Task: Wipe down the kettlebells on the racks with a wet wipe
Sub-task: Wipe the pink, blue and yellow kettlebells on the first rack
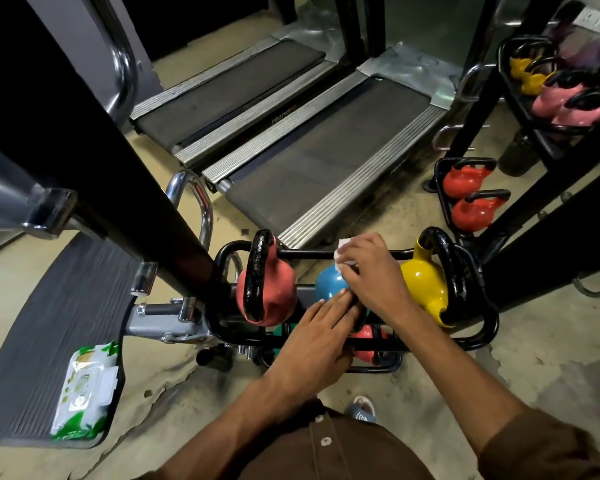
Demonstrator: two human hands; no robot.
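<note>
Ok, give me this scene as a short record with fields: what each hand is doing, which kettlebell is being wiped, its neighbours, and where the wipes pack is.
right hand: presses white wet wipe on blue kettlebell
left hand: rests flat against blue kettlebell, steadying it
left neighbour: salmon-pink kettlebell with black handle
right neighbour: yellow kettlebell with black handle
rack: black tubular steel rack
wipes pack: green-and-white packet on grey ribbed mat, left

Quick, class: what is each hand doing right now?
Left hand: open, fingers flat against the blue kettlebell, gripping nothing.
Right hand: closed on the wet wipe, pressing it onto the same kettlebell.
</note>
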